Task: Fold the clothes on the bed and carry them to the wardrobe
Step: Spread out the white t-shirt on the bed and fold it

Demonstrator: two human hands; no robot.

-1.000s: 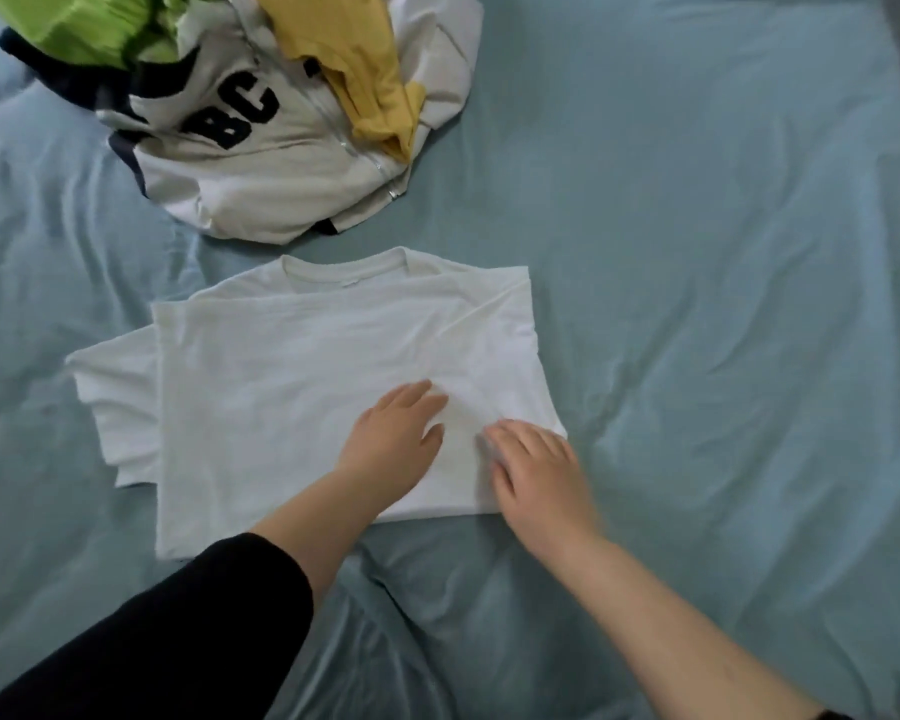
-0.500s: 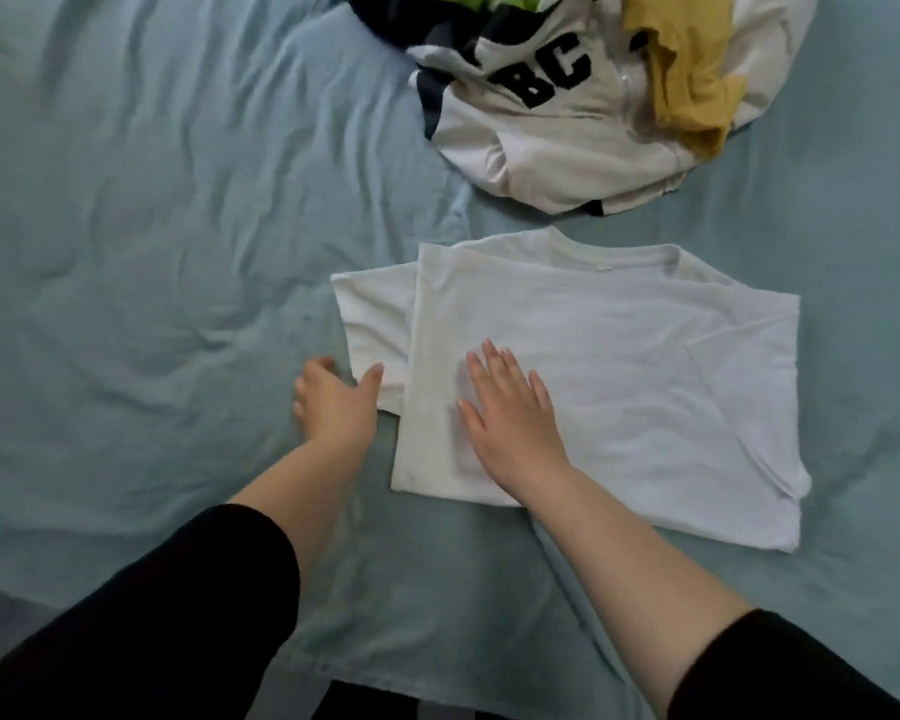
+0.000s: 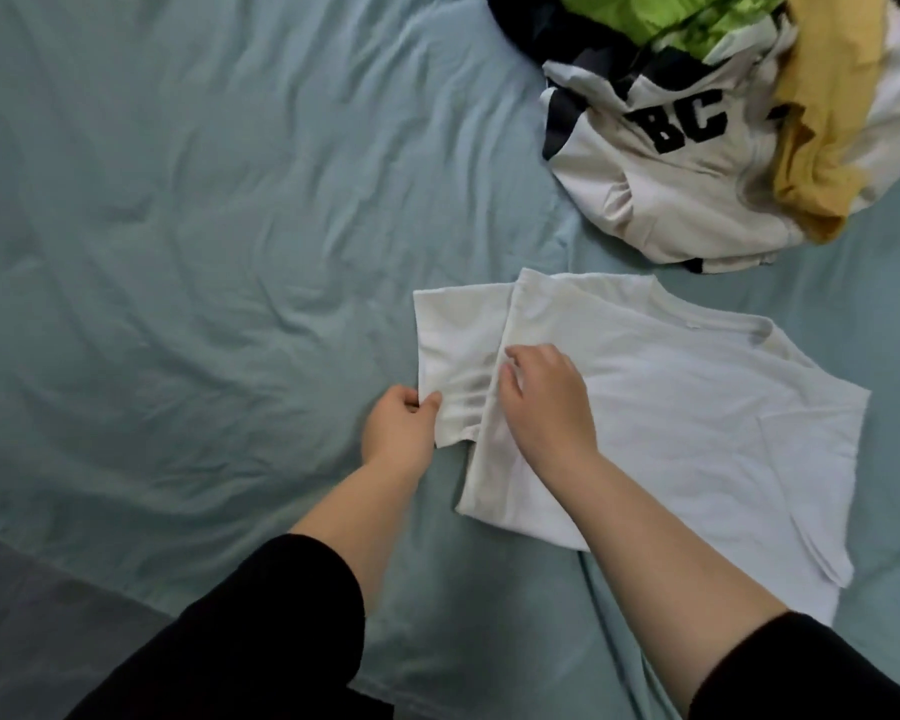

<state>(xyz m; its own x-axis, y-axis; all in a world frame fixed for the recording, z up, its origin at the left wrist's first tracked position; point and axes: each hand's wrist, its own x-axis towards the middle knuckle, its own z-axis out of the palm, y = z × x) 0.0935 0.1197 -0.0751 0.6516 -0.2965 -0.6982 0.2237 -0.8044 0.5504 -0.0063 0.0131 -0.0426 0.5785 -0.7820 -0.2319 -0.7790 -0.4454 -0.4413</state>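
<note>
The task is at an early stage. One white T-shirt (image 3: 697,418) lies flat on the bed (image 3: 204,226), right of the middle of the frame. It looks partly folded: its right side is already turned in, while the left sleeve (image 3: 458,335) sticks out to the left of a lengthwise fold.

The left hand (image 3: 398,433) pinches the lower edge of that sleeve between thumb and fingers. The right hand (image 3: 546,402) rests on the fold line just beside it with bent fingers. I cannot tell whether it grips the cloth or only presses it down. The step in hand seems to be turning the sleeve in over the body of the shirt.

Much is left. In the upper right of the frame sits an unfolded pile of clothes (image 3: 697,148): a white jacket (image 3: 645,200) with the letters BC, a yellow garment (image 3: 822,96) and a green garment (image 3: 645,13). No wardrobe is in view, so I judge nothing carried yet.
</note>
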